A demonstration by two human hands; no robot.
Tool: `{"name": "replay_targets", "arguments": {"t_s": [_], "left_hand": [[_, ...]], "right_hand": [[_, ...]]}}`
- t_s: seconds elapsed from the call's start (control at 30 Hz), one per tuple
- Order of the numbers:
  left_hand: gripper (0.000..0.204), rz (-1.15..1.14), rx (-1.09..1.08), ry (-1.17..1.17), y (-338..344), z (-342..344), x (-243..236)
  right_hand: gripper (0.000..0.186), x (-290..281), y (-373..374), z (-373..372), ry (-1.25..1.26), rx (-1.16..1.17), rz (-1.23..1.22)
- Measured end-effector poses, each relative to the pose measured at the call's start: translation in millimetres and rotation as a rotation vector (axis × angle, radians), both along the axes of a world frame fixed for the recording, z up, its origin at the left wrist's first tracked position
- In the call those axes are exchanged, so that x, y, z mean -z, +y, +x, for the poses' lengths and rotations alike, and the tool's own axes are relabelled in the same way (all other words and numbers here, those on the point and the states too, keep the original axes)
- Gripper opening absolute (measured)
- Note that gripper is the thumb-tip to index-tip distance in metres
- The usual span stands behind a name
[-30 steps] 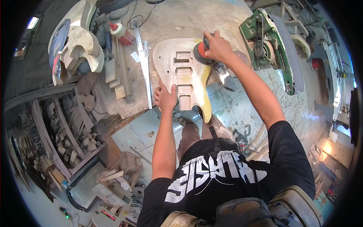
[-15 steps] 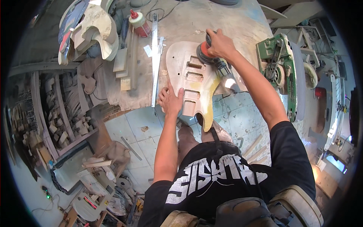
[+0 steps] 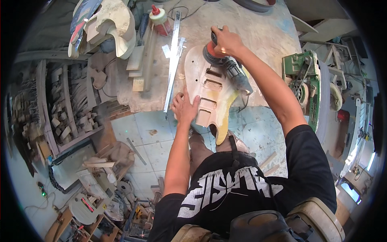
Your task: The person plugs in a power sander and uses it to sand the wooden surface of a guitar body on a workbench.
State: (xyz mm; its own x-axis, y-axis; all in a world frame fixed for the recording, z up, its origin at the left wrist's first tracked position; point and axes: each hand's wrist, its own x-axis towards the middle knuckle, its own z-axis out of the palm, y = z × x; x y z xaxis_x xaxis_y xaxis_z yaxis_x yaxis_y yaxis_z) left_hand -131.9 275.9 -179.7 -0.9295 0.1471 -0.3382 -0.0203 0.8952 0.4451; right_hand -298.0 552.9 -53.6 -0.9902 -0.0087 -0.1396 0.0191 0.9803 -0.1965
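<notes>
A pale wooden electric guitar body (image 3: 201,86), with several cut-out pockets and a yellowish edge on its right side, lies on the workbench, its horns toward me and overhanging the near edge. My left hand (image 3: 185,108) grips its left rim, thumb on the upper face and fingers along the side. My right hand (image 3: 228,41) is closed around the head end of a power sander (image 3: 238,74) with a red and black head and a grey motor housing. The sander's disc end sits over the far part of the guitar body; my hand partly hides it.
Left of the guitar body are a long metal ruler (image 3: 174,60), a glue bottle (image 3: 160,20) and wood strips (image 3: 139,64). Stacked guitar bodies (image 3: 115,24) stand at the far left. A green belt-sanding machine (image 3: 300,76) borders the bench's right side. Sanding belts (image 3: 258,6) lie behind.
The sander has slid left across the far part of the guitar body, showing more of its grey housing. My left hand keeps its hold. The whole view has shifted slightly.
</notes>
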Motion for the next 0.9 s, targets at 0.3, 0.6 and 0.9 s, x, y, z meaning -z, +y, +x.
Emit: {"name": "replay_targets", "arguments": {"t_s": [0.3,0.6,0.9], "left_hand": [[0.079,0.007,-0.017,-0.025,-5.3,0.0,1.0],[0.071,0.005,-0.025,-0.106,-2.4,-4.6,-1.9],[0.071,-0.011,0.005,-0.117,-1.1,-7.7,1.6]], "right_hand": [[0.073,-5.9,-5.4,11.9,-0.052,-0.06,-0.009],[0.067,-10.8,62.4,82.3,-0.102,0.241,0.027],[0.074,-17.2,-28.0,213.4,0.033,0.138,-0.071]]}}
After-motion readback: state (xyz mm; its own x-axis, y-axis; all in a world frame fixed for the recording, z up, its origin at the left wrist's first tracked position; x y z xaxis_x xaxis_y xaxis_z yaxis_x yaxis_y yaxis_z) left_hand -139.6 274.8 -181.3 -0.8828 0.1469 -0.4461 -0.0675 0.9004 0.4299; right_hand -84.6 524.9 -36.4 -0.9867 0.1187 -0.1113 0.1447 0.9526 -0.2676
